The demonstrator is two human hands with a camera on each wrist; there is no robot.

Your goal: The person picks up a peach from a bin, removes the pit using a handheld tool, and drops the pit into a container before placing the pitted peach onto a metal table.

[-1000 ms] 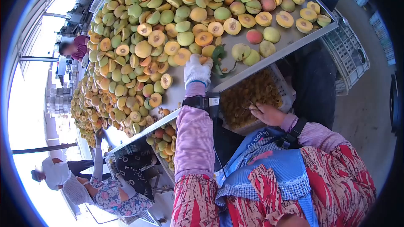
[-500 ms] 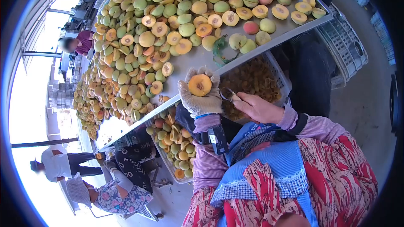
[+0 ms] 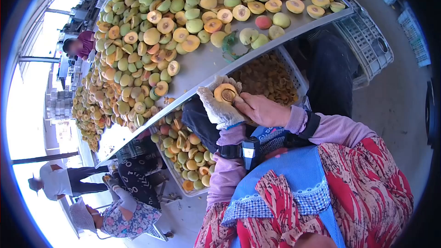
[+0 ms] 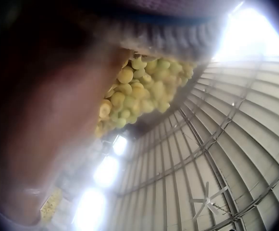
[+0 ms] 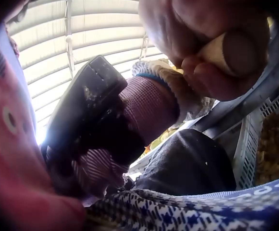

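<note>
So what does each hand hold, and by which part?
Left hand cups a halved fruit by its skin side; right hand grips a tool by its handle.

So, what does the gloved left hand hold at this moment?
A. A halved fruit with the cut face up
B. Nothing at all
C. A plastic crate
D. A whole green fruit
A: the left hand in its knitted glove cups a fruit half, orange cut face up with a brown stone in the middle, while the bare right hand pinches a pale-handled tool against it.
</note>
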